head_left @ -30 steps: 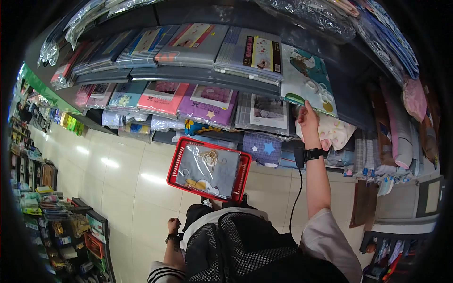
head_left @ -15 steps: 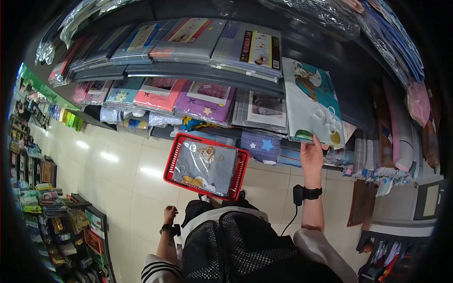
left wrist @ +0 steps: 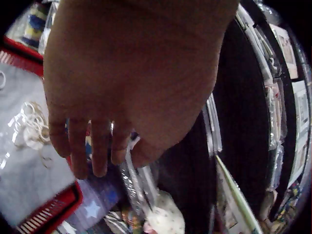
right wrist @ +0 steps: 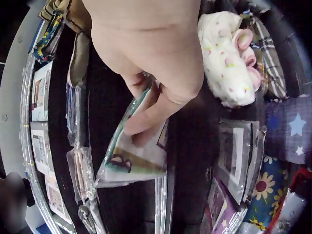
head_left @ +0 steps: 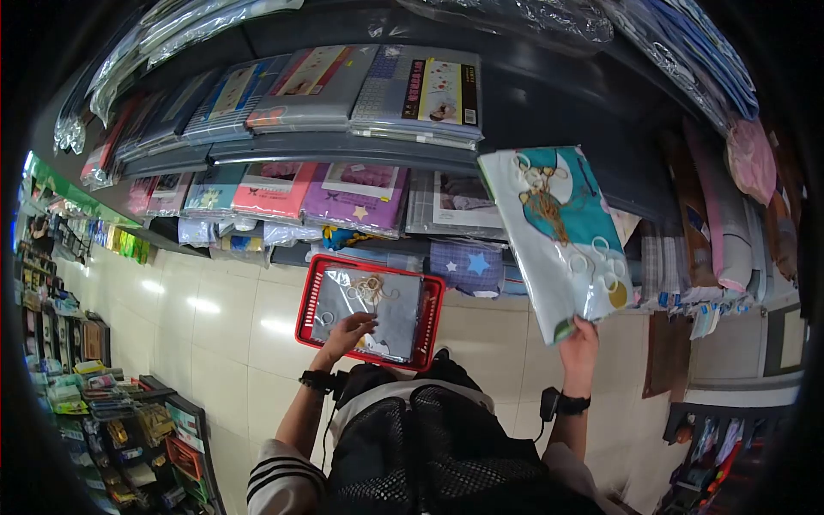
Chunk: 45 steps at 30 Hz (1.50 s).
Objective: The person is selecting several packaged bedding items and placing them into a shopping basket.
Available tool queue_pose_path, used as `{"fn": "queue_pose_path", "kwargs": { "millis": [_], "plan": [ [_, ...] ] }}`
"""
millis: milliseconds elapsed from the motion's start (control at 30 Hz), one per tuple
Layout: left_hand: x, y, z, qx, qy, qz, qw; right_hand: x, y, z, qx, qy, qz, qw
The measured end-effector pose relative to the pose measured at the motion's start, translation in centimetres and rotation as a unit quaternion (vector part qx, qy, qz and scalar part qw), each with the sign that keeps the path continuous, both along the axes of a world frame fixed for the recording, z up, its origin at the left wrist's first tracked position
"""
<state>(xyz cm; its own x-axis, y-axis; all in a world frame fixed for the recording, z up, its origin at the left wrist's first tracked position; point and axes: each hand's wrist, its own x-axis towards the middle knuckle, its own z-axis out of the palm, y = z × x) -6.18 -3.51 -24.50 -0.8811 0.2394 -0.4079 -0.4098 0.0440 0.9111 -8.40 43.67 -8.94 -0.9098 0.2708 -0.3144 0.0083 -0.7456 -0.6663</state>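
My right hand (head_left: 580,348) pinches the near corner of a flat, plastic-wrapped pack of folded fabric (head_left: 566,223), printed white and teal with rings and branches. The pack slants out in front of the shelves. In the right wrist view, thumb and fingers close on the pack (right wrist: 139,168) at its edge. My left hand (head_left: 348,336) is over the near left part of a red shopping basket (head_left: 436,318), fingers loosely extended. Inside the basket lies a grey wrapped fabric pack (head_left: 399,313) with a similar print. The left wrist view shows the left hand (left wrist: 126,87) holding nothing.
Stacked wrapped packs (head_left: 421,90) line the upper shelf, with a purple pack (head_left: 356,196) and others below. A folded blue star-print cloth (head_left: 468,264) lies lower. Tiled floor (head_left: 232,343) extends around the basket, and a display rack (head_left: 129,429) stands at left.
My right hand has drawn the teal and white pack off the shelf, towards me. My left hand has moved from beside my body to over the basket.
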Motion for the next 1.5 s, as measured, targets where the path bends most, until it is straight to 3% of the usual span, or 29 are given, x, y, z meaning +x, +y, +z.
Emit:
{"fn": "queue_pose_path", "kwargs": {
  "millis": [67, 167, 233, 267, 333, 367, 400, 433, 467, 533, 633, 733, 800, 867, 967, 1067, 1267, 1333, 1400, 1467, 1500],
  "plan": [
    [-1.8, 2.8, 3.9, 0.023, 0.006, -0.044, 0.999, 2.8, 2.9, -2.4, 0.028, -0.007, -0.005, 1.0],
    [-3.5, 5.7, 7.9, 0.084, -0.011, -0.085, 0.993, 5.8, 2.8, -1.6, 0.087, -0.016, 0.038, 0.995],
    [-3.9, 6.7, 8.5, 0.384, -0.064, -0.065, 0.919, 6.6, 2.4, -1.6, 0.13, -0.011, 0.084, 0.988],
    [-4.0, 6.3, 7.0, 0.462, -0.095, -0.079, 0.878, 6.8, 2.1, -1.8, 0.174, 0.002, 0.122, 0.977],
    [-2.8, 5.8, 6.1, 0.454, -0.094, 0.02, 0.886, 6.6, 1.6, -3.6, 0.16, -0.018, 0.147, 0.976],
    [-2.1, 5.1, 5.5, 0.453, -0.095, 0.027, 0.886, 6.2, 0.9, -3.6, 0.129, -0.065, 0.219, 0.965],
    [-1.4, 4.5, 4.8, 0.322, -0.083, 0.038, 0.942, 6.0, 0.3, -3.6, 0.098, -0.113, 0.288, 0.946],
    [-0.7, 3.8, 4.1, 0.185, -0.07, 0.046, 0.979, 5.5, -0.9, -4.1, 0.202, -0.035, 0.337, 0.919],
    [0.2, 3.1, 3.4, 0.184, -0.072, 0.053, 0.979, 4.7, -1.6, -5.1, 0.201, -0.037, 0.343, 0.917],
    [2.6, 0.9, 1.9, 0.193, -0.19, 0.149, 0.951, 3.2, -3.3, -9.3, 0.101, -0.15, 0.391, 0.902],
    [7.2, -3.2, -6.2, 0.185, -0.189, 0.231, 0.936, 0.4, -6.1, -16.6, 0.09, -0.146, 0.522, 0.836],
    [11.5, -7.3, -11.1, 0.19, -0.195, 0.301, 0.914, -2.0, -11.1, -18.8, 0.108, -0.182, 0.583, 0.784],
    [13.6, -8.9, -11.5, 0.187, -0.157, 0.359, 0.901, -3.0, -14.4, -20.0, 0.089, -0.173, 0.596, 0.779],
    [16.0, -10.4, -11.4, 0.128, -0.176, 0.384, 0.897, -3.7, -17.2, -21.3, 0.07, -0.165, 0.607, 0.774],
    [20.5, -12.1, -12.7, 0.02, -0.244, 0.47, 0.848, -4.4, -20.1, -26.1, 0.011, -0.137, 0.598, 0.789],
    [26.3, -12.1, -13.5, -0.003, -0.271, 0.502, 0.821, -4.7, -22.6, -27.7, 0.004, -0.131, 0.586, 0.8],
    [37.5, -8.3, -13.7, 0.02, -0.355, 0.567, 0.743, -4.3, -24.5, -33.4, 0.004, -0.133, 0.622, 0.771],
    [41.2, -6.9, -14.9, 0.043, -0.36, 0.589, 0.723, -4.3, -24.5, -33.0, 0.064, -0.222, 0.616, 0.753],
    [43.7, -5.4, -15.8, 0.066, -0.365, 0.606, 0.703, -4.1, -24.3, -34.2, 0.116, -0.209, 0.635, 0.735],
    [45.3, -3.8, -15.8, 0.15, -0.333, 0.628, 0.687, -4.0, -24.1, -34.3, 0.24, -0.235, 0.622, 0.708],
    [45.5, -3.6, -15.6, 0.154, -0.369, 0.6, 0.693, -3.7, -23.8, -34.0, 0.272, -0.213, 0.61, 0.713]
  ]
}}
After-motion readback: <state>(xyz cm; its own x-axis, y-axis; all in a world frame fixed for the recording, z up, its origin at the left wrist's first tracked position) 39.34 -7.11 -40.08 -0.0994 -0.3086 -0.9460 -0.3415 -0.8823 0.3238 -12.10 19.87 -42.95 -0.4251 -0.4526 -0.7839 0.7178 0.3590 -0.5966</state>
